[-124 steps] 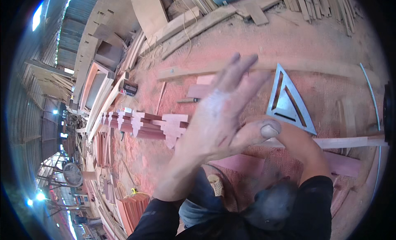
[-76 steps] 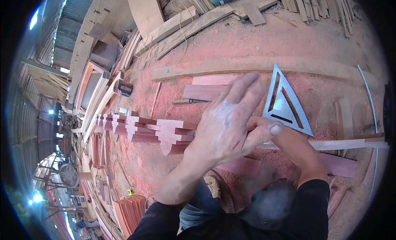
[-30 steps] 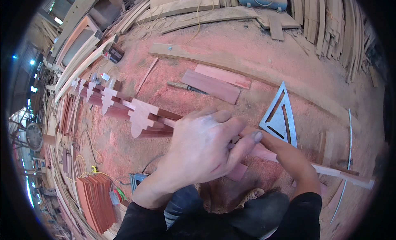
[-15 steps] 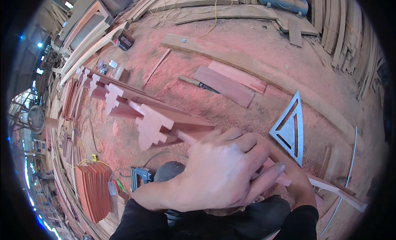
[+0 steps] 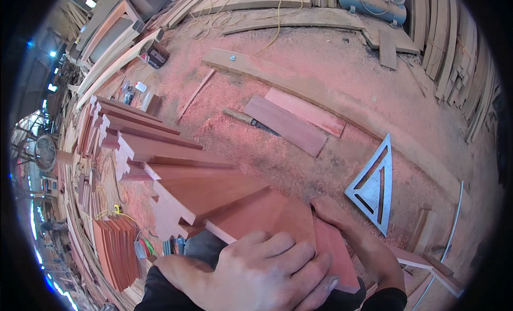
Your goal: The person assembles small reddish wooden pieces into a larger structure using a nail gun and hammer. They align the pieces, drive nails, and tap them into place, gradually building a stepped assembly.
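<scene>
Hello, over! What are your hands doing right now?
Left hand gripping red wooden board. Right hand pressed on its far edge. Metal triangle square lying beside, clear.

One head-worn fisheye view looks steeply down, very near the fingers [image 5: 278,252] at its lower edge; beyond the fingers the sawdust floor [image 5: 320,76] curves away toward the rim.

Left hand [image 5: 267,276] curled over the near end of a reddish notched wooden board [image 5: 256,215], right hand [image 5: 363,241] pressed against its right edge, metal triangle square [image 5: 374,185] flat on sawdust-covered floor [image 5: 320,81] just beside, 2 flat planks [image 5: 294,121] farther off, stacked notched boards [image 5: 133,140] to the left
</scene>
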`<state>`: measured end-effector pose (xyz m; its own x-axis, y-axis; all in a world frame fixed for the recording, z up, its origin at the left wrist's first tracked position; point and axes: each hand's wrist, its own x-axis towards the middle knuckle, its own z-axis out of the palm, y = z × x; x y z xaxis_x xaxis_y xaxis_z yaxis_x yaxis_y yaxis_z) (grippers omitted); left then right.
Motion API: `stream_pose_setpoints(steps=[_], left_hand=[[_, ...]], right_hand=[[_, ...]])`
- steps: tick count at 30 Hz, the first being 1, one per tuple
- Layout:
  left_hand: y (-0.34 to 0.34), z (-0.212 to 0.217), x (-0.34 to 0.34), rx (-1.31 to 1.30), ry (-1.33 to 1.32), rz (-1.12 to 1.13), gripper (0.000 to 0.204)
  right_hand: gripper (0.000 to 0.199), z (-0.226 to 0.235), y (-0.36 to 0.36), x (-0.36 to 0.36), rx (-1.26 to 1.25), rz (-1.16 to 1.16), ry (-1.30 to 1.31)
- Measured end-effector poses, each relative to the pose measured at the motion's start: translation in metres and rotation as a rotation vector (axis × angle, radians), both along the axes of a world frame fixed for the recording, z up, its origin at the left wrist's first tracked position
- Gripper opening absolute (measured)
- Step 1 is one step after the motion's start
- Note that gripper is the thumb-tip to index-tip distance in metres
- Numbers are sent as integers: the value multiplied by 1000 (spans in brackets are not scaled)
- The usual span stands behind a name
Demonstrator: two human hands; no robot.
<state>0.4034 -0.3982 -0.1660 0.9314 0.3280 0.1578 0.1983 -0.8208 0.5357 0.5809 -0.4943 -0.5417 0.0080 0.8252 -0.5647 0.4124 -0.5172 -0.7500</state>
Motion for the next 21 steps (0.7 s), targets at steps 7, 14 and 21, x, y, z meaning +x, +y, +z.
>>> stream_pose_setpoints(steps=[7, 14, 21], left_hand=[[3, -7, 3, -41, -114, 17, 22], [-2, -2, -6, -8, 60, -14, 21], [2, -20, 1, 28, -186, -11, 21]], right_hand=[[67, 20, 3, 1, -81, 22, -61], [61, 28, 7, -1, -92, -15, -31], [61, 14, 4, 6, 28, 43, 73]])
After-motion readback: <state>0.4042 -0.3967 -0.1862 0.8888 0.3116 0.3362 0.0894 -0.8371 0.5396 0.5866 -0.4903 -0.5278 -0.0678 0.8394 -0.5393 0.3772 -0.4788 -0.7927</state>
